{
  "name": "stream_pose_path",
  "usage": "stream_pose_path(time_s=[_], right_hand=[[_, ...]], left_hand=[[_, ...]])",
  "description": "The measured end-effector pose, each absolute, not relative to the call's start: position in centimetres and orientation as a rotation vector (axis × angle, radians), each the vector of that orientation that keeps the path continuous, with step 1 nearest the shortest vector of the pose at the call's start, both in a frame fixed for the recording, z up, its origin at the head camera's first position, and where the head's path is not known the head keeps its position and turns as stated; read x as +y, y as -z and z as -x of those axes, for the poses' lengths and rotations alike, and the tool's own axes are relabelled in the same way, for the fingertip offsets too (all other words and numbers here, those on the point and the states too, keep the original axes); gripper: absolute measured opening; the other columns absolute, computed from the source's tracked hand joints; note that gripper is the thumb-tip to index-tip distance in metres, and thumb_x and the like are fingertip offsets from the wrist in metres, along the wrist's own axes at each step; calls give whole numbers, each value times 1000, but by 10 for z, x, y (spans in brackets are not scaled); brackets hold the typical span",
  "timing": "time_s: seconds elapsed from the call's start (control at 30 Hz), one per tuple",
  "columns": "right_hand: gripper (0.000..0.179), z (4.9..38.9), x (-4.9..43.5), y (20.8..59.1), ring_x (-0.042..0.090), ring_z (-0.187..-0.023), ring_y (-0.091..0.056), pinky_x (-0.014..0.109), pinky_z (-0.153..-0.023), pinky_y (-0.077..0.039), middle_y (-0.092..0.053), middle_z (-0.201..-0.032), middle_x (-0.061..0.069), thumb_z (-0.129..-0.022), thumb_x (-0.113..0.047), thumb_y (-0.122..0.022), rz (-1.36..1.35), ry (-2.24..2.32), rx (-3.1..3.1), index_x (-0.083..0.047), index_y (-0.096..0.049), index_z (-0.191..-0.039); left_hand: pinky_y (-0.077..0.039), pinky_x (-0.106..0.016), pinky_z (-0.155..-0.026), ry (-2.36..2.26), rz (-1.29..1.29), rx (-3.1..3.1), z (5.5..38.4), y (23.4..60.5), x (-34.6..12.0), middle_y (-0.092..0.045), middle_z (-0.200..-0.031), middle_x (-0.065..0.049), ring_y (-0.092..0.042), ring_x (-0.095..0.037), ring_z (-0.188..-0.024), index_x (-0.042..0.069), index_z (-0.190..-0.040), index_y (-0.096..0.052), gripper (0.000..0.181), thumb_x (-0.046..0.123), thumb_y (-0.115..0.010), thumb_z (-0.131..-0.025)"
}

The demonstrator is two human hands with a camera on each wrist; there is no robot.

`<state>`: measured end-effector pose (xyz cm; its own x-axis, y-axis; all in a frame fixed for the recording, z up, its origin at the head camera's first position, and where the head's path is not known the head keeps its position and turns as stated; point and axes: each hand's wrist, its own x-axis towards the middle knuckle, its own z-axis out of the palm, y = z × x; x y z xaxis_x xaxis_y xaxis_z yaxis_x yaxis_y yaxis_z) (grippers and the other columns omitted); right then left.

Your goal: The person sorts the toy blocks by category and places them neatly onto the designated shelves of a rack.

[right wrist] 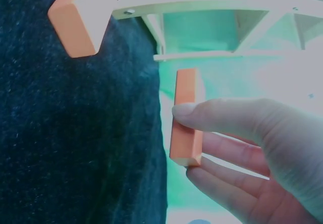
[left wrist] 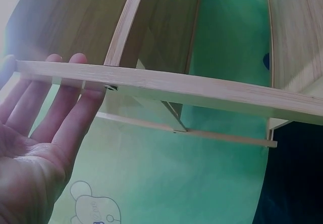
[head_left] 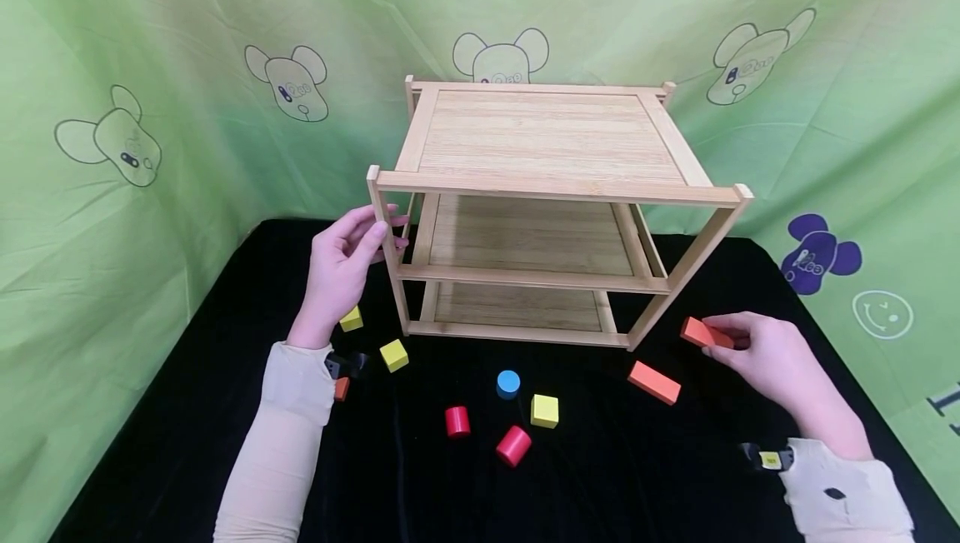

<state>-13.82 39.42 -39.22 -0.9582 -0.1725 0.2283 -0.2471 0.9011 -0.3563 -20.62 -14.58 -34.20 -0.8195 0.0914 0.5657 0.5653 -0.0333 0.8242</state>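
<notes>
Orange block (head_left: 701, 331) pinched in right hand (head_left: 767, 356), second block (head_left: 655, 383) nearby

Pale green curtain (head_left: 375, 35) with cartoon animal heads (head_left: 296, 89), behind and to both sides of the black cloth (head_left: 585, 489).

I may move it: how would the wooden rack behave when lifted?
The wooden rack is probably stiff, with straight bars; likely light for its size, being mostly open. Held at one corner by the left hand, it may tilt.
</notes>
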Motion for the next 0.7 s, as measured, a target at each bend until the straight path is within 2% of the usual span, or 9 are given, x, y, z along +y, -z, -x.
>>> stream_pose_path(time_s=[0.33,0.57,0.7], right_hand=[[34,134,387,382,29,-75,-69,24,-60,-52,-71,-92,15,-77,-7,-87,-328,-564,-2850,2,-75,-108],[34,132,381,372,30,-75,-70,24,-61,-52,-71,-91,14,-76,-6,-87,-367,-543,-2815,0,-75,-107],[34,130,378,367,31,-74,-71,19,-61,-50,-72,-91,13,-75,-6,-88,-394,-525,-2784,-1,-76,-106]], left_hand=[[-61,-43,-81,1935,694,-1876,206,342,-146,-72,-116,-19,-70,-44,-90,-4,-129,-65,29,11,-59,-105],[-61,-42,-81,1946,686,-1875,206,342,-146,-71,-117,-20,-71,-42,-90,-5,-129,-65,29,9,-59,-105],[-61,-41,-81,1942,685,-1881,206,342,-146,-71,-116,-20,-71,-40,-89,-5,-129,-65,29,10,-59,-105]])
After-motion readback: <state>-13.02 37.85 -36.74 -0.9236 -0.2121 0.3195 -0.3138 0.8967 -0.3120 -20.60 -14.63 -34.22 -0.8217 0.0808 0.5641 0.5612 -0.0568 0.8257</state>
